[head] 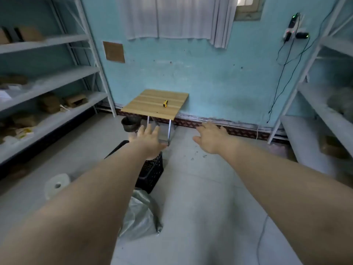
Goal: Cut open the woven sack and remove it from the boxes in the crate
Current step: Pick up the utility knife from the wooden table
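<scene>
A black plastic crate point(151, 173) stands on the floor, mostly hidden under my left forearm; its contents cannot be seen. A crumpled grey woven sack point(140, 215) lies on the floor just in front of the crate. A yellow utility knife point(165, 103) rests on the small wooden table point(145, 104) against the blue wall. My left hand point(148, 138) is stretched out above the crate, fingers apart, holding nothing. My right hand point(212, 137) reaches forward over the bare floor, also open and empty. Both hands are well short of the knife.
Metal shelving point(51, 81) with cardboard boxes lines the left side, and more shelving point(324, 111) lines the right. A dark pot point(130, 123) sits on the floor by the table. A white roll point(57, 185) lies on the left. Cables point(284, 69) hang from a wall socket.
</scene>
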